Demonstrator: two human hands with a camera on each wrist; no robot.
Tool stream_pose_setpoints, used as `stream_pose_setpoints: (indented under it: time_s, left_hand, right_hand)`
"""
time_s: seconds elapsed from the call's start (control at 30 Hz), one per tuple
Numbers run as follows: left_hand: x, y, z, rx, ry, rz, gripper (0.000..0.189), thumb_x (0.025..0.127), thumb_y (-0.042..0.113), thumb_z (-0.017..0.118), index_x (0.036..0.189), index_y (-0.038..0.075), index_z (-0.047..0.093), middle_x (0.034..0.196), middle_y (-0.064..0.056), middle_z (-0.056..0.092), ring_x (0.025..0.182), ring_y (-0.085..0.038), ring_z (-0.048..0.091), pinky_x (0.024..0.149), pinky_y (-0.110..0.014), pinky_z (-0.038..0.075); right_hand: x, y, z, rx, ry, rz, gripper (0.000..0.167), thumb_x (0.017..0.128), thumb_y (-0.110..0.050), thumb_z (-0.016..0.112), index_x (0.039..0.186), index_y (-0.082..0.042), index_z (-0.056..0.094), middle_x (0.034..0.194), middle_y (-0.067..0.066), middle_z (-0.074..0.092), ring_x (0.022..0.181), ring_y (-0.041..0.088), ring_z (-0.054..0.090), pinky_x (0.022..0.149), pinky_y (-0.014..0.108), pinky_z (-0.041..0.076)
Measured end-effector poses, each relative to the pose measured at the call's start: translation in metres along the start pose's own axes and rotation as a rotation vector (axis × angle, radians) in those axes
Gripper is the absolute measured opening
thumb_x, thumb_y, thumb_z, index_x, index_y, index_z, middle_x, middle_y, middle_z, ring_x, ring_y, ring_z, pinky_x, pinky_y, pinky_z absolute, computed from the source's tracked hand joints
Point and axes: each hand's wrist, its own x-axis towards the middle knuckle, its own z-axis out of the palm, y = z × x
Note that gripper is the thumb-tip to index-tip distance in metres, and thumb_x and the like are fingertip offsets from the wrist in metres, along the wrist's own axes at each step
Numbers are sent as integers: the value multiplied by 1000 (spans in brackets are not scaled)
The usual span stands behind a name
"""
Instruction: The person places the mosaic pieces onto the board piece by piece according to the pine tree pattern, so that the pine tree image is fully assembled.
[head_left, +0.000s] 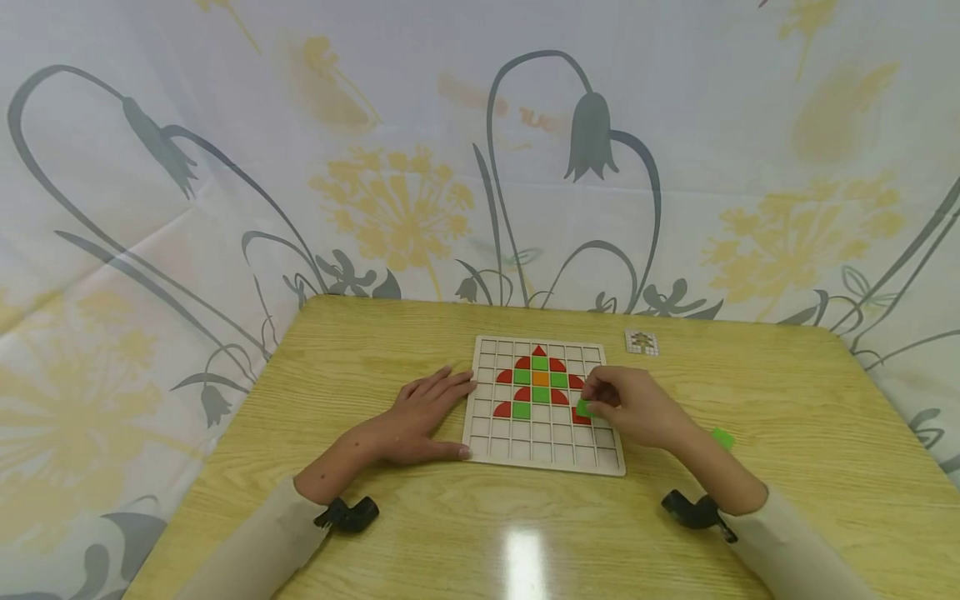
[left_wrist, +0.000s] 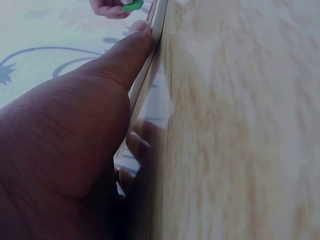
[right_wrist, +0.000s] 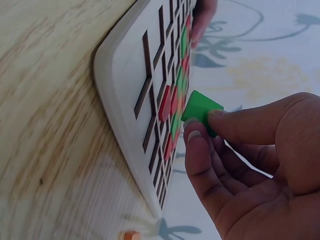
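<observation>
A white wooden grid board (head_left: pixel 542 454) lies on the table, its cells partly filled with red, green and orange tiles in a tree-like pattern. My left hand (head_left: pixel 420 421) rests at the board's left edge, fingers extended and thumb (left_wrist: pixel 137 30) against the near corner. Over the right part of the board, my right hand (head_left: pixel 633 404) pinches a green square tile (right_wrist: pixel 200 107) between thumb and fingers. In the head view that tile overlaps a red tile (head_left: pixel 581 416) on the grid. Part of the pattern's right side is hidden behind the fingers.
A small card with a tree picture (head_left: pixel 642 342) lies behind the board to the right. Beside my right forearm is another green tile (head_left: pixel 723 438). An orange piece (right_wrist: pixel 131 235) shows at the bottom of the right wrist view. Patterned fabric hangs behind the table.
</observation>
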Motion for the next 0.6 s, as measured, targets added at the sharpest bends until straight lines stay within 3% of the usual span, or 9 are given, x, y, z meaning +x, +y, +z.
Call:
stream_pose_setpoints:
  time_s: [0.37, 0.6]
  left_hand:
    - [0, 0, -1, -6, -4, -3, 99, 98, 63, 68, 172, 17, 21, 179, -2, 12, 165, -33, 4, 124, -64, 15]
    - [0, 1, 0, -11, -1, -6, 99, 97, 63, 68, 172, 18, 20, 179, -3, 12, 165, -34, 4, 124, -64, 15]
  right_hand:
    - [11, -10, 8, 33, -13, -48, 9, 98, 2, 72, 100, -8, 70, 94, -1, 69, 78, 13, 58, 70, 28, 52]
    - [18, -4, 17, 41, -22, -85, 11, 100, 1, 69, 100, -10, 71, 94, -2, 71, 76, 10, 58, 66, 28, 51]
